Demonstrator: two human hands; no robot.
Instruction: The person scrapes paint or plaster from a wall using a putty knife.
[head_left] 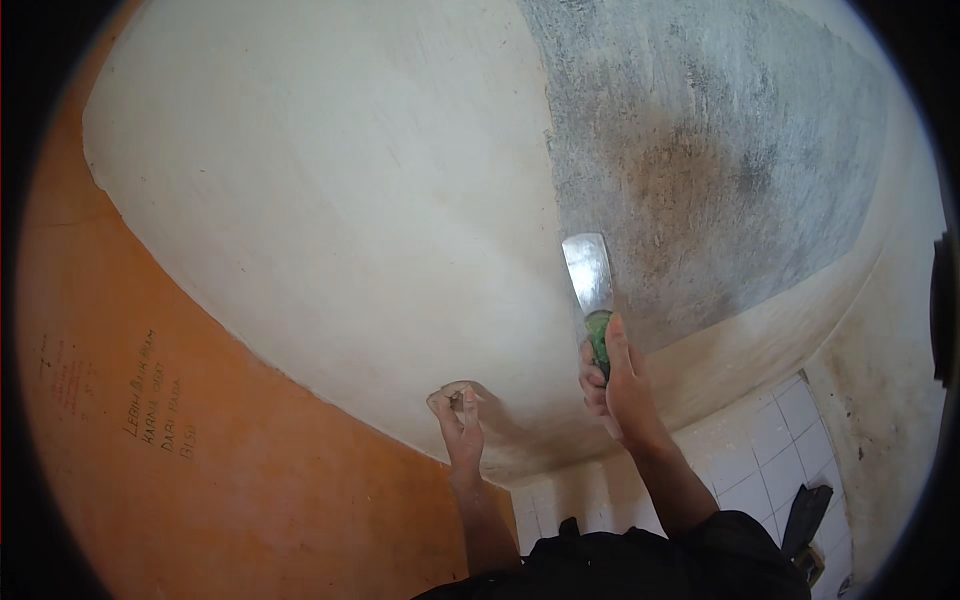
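Observation:
My right hand (622,390) is closed round the green handle of a putty knife (588,275), its wide metal blade pointing up. The blade lies over the border where a pale, cream-coloured wall surface (340,200) meets a rough grey patch (720,180). Whether the blade touches the wall I cannot tell. Lower and to the left, my left hand (460,425) is held in front of the pale surface with its fingers curled together and a shadow beside it. What those fingers hold, if anything, is too small to make out.
An orange wall (270,480) with handwriting stands at the left. White tiles (770,450) cover the floor at the lower right, where a dark object (806,515) lies. Another stained pale wall (885,420) rises at the far right, with a dark item (943,310) at its edge.

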